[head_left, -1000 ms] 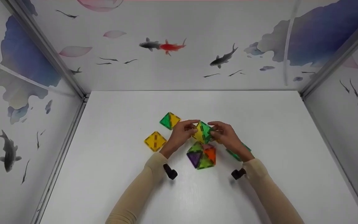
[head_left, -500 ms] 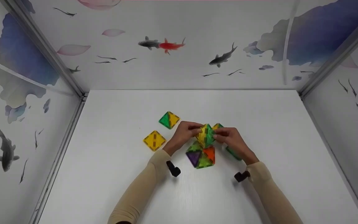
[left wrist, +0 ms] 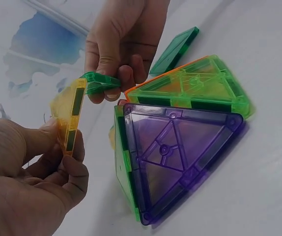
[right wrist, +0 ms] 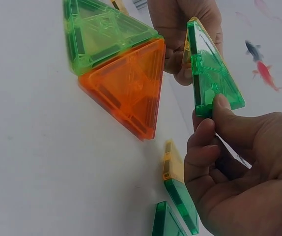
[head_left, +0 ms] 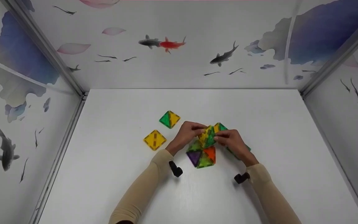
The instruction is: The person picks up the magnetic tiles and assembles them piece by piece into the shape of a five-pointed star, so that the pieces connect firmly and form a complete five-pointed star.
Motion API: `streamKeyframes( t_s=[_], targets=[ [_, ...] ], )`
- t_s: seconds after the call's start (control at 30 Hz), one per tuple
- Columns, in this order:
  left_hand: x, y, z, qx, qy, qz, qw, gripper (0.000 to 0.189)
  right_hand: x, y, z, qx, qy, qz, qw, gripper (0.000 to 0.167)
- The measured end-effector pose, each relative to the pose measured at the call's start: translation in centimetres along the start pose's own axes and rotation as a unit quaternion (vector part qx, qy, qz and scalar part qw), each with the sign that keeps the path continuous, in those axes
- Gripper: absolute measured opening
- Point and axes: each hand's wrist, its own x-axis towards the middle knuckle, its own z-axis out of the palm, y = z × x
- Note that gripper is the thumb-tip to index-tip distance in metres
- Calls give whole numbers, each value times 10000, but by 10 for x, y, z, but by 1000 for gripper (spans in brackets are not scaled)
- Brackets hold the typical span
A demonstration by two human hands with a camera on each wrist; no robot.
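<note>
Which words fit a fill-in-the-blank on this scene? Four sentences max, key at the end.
1. The left hand pinches one tile coloured ____.
2. The right hand pinches another tile coloured ____.
3. In the right wrist view, the light-green tile borders a larger-looking tile coloured ____.
4. The green-and-yellow diamond left of the hands lies ____ from the person than the all-yellow diamond.

Missing words: yellow; green; orange; farther.

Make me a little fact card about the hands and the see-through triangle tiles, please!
Left hand: pinches a yellow tile
Right hand: pinches a green tile
Built shape: includes a purple triangle, orange triangle and lime-green triangles
Left side of table: green-and-yellow pair, all-yellow pair
Table colour: white
Back wall: has fish pictures
</note>
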Motion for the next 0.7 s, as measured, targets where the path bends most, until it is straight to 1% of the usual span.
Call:
streamKeyframes(
  t_s=[0.1,0.33,0.6,0.7],
  targets=[
    [2,-4,2,88,65,65,9999,21,1,2,0,-21,90,136,9999,21],
    [4,-8,7,171,234,111,9995,20,1,5,0,-213,77,203,9995,21],
    [6,-12,13,359,195,88,9991,21,-1,6,1,-288,43,252,9993,24],
    [7,-15,14,539,177,71,9984,22,-1,6,2,-312,4,314,9990,23]
  ],
)
